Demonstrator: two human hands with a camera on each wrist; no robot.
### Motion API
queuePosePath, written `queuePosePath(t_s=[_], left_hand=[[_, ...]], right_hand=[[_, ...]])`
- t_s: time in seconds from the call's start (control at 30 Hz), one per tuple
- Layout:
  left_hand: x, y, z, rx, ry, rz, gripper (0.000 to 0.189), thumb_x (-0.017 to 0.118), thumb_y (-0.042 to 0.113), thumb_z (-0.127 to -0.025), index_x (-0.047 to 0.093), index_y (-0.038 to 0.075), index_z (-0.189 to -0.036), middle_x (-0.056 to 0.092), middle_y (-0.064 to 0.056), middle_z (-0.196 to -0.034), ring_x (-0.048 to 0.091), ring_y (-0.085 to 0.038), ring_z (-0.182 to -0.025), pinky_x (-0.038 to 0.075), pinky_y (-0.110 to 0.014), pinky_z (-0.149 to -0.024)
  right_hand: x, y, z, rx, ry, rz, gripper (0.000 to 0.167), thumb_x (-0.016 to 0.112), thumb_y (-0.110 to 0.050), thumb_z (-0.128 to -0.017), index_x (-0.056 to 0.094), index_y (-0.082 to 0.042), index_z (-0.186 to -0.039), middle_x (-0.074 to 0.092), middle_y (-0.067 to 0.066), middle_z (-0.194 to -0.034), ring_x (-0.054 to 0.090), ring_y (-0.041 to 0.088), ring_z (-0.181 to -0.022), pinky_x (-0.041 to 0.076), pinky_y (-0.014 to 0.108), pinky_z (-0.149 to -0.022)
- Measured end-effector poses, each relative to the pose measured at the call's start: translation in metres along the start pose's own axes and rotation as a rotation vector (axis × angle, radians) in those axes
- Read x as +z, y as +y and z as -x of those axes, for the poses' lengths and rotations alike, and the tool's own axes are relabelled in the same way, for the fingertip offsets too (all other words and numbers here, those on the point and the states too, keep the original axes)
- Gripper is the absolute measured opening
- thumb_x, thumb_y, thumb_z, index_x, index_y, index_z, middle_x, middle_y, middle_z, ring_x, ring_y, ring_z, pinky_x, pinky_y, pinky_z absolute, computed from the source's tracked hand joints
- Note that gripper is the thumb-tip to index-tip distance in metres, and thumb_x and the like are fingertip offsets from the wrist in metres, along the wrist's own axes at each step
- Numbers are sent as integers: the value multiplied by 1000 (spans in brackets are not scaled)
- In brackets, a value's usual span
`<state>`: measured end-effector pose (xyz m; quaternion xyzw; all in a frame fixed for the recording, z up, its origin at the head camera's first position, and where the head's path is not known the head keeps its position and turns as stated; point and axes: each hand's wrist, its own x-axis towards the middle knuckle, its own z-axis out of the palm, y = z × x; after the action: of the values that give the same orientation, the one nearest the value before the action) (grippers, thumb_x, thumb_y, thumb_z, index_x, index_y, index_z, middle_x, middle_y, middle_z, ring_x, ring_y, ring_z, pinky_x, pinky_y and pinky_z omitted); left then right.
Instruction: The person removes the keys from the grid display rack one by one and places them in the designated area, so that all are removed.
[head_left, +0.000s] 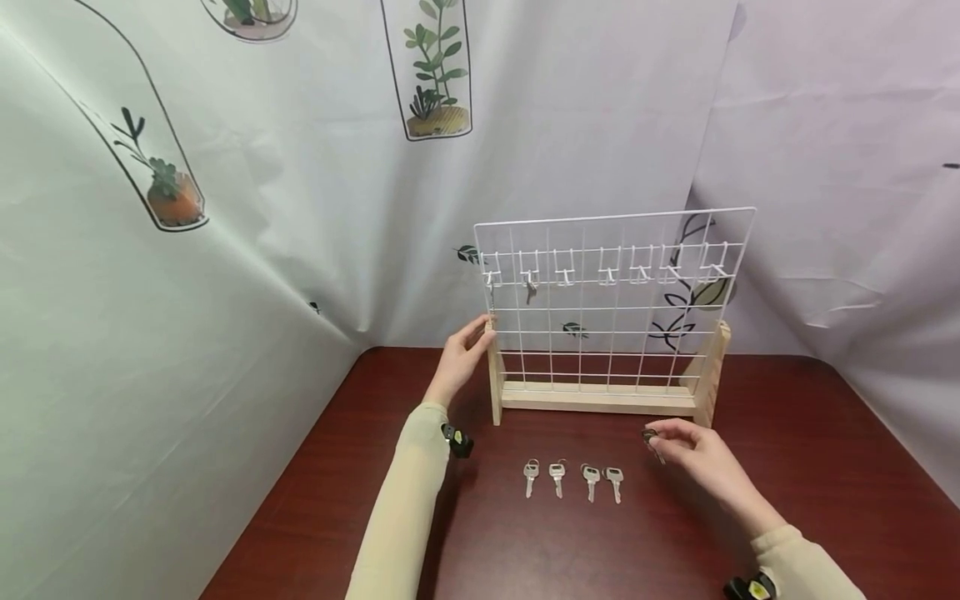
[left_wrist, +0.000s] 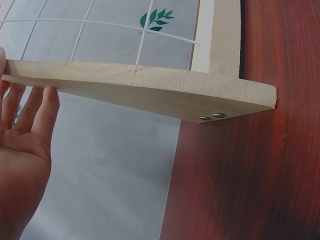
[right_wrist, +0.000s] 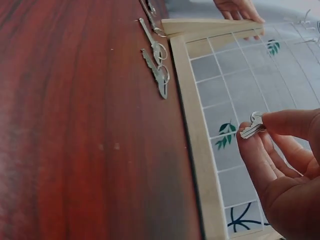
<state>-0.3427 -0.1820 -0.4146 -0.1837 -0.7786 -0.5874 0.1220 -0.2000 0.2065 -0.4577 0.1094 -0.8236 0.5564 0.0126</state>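
Observation:
My left hand (head_left: 461, 354) grips the upper end of the left wooden side post (left_wrist: 135, 82) of a white wire grid rack (head_left: 600, 332), fingers on its outer face. Over the table in front of the rack's right end, my right hand (head_left: 697, 454) pinches a silver key (right_wrist: 252, 130) with a small ring between thumb and fingers. Several more silver keys, among them a key (head_left: 531, 479) at the left end, lie in a row on the table. On the grid's second hook from the left hangs a key (head_left: 531, 290); a thin dark piece hangs from the leftmost hook.
White hooks (head_left: 640, 274) line the upper part of the grid. A wooden base bar (head_left: 600, 398) joins its two side posts. The rack stands on a dark red wooden table (head_left: 570, 558), with a pale printed curtain (head_left: 315, 167) behind and at the sides.

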Motion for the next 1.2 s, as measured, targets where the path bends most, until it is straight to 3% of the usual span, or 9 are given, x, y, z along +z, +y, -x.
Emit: queuePosePath(t_s=[0.23,0.33,0.57,0.8,1.2], left_hand=[[2,1,-2,7,15,-6,49,64,27,-101,55,8,-145,58,-10,-143,50,-24,-136,42,-41,-110],[3,1,-2,9,14,2,47,64,26,-101,56,8,-144,59,-9,-143,51,-22,-135,43,-39,-110],[2,-2,-2,34,34,39,43,65,23,-101,60,7,-140,61,-10,-140,55,-22,-132,44,-37,-108],[0,0,1,45,19,64,43,63,20,-101,58,3,-140,59,-13,-141,53,-24,-133,44,-35,-108],[4,-6,-2,41,31,40,41,63,21,-101,60,4,-138,60,-11,-140,52,-25,-134,42,-38,-110]], right_hand=[[1,8,3,54,50,99,28,73,-17,-94,71,0,-116,74,11,-102,64,2,-83,50,21,-71],[2,11,5,63,49,88,28,74,-16,-92,72,2,-114,74,10,-100,62,1,-80,49,21,-69],[4,19,3,50,-82,-73,28,72,-7,-92,67,12,-112,74,14,-93,66,8,-75,56,26,-67],[7,25,3,54,-241,-161,30,66,-1,-93,60,20,-113,72,19,-94,67,8,-78,59,29,-69],[8,34,0,105,-333,-197,33,66,2,-91,56,25,-113,72,17,-93,68,11,-76,60,29,-69]])
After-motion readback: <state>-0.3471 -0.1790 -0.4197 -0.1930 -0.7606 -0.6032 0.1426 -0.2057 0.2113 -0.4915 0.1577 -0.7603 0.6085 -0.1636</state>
